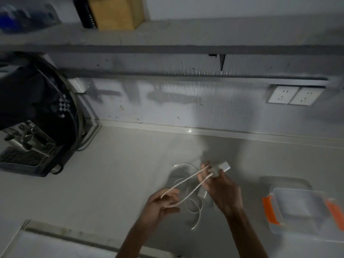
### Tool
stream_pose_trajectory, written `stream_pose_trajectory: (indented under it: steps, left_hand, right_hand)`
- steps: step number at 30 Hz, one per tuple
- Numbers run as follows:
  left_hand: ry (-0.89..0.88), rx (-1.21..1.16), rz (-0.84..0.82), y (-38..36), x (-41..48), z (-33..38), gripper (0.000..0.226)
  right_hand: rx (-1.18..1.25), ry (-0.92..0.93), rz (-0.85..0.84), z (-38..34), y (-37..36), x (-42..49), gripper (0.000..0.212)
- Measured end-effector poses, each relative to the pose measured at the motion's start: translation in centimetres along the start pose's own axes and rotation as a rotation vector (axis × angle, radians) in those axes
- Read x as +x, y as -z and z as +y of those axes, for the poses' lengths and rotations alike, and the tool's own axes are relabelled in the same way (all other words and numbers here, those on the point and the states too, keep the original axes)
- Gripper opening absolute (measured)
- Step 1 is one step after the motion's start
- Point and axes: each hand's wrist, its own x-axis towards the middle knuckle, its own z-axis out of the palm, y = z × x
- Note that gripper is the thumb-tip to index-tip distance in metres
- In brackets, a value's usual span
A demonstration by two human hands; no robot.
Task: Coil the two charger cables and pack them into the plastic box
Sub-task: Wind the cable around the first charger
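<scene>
My right hand (221,189) holds a white charger brick (218,168) above the grey counter. Its white cable (186,185) runs as a long doubled loop down-left to my left hand (162,203), which pinches the loop's far end. Under the hands a second white cable (195,207) lies loose on the counter beside another white adapter (202,192), partly hidden by my right hand. The clear plastic box (301,205) with orange latches stands to the right with its lid on.
A dark coffee machine (28,146) with a black bag behind it fills the left side. Two white wall sockets (294,94) sit at the right of the backsplash. A shelf above carries a wooden block (115,12). A sink edge (55,231) shows at the bottom left.
</scene>
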Motion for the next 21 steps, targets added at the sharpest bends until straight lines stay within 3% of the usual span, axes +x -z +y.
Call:
stream_pose_trajectory:
  steps: [2, 3, 4, 5, 6, 7, 10, 12, 14, 18, 21]
  left_hand:
    - [0.097, -0.052, 0.021, 0.7, 0.0, 0.5, 0.016]
    - [0.118, -0.029, -0.019, 1.0, -0.2, 0.8, 0.016]
    - [0.140, 0.012, -0.094, 1.1, -0.5, 1.2, 0.025]
    - [0.154, 0.057, -0.178, 1.3, -0.7, 1.8, 0.038]
    - [0.140, 0.125, -0.235, 1.6, -0.8, 2.5, 0.050]
    - [0.095, 0.208, -0.238, 1.6, -0.7, 3.4, 0.058]
    - [-0.215, 0.362, -0.083, -0.4, 0.1, 7.1, 0.055]
    - [-0.343, 0.357, -0.165, -3.8, 0.8, 9.4, 0.046]
    - [-0.384, 0.407, -0.276, -7.4, 1.4, 10.8, 0.041]
    - [-0.418, 0.499, -0.109, -11.1, 3.2, 11.2, 0.024]
    - [-0.358, 0.615, -0.184, -11.8, 4.2, 11.0, 0.030]
  right_hand:
    - [-0.046, 0.126, 0.086, 0.3, 1.1, 1.1, 0.044]
    - [0.057, 0.094, 0.071, -0.4, 1.9, 1.2, 0.042]
    - [0.344, 0.018, -0.043, -1.6, 3.1, 1.8, 0.039]
    - [0.730, -0.068, -0.039, -2.3, 3.7, 2.3, 0.038]
    - [0.942, -0.189, 0.080, -3.4, 4.5, 2.8, 0.039]
    - [0.960, -0.284, 0.163, -3.5, 5.6, 2.6, 0.042]
    - [0.851, -0.340, 0.128, -4.6, 7.6, 2.7, 0.053]
    - [0.754, -0.362, 0.195, -5.4, 7.9, 2.8, 0.058]
    - [0.756, -0.357, 0.146, -6.1, 7.6, 2.6, 0.061]
    - [0.842, -0.376, 0.025, -6.4, 8.3, 1.1, 0.069]
    - [0.775, -0.408, -0.012, -5.0, 9.7, 0.4, 0.078]
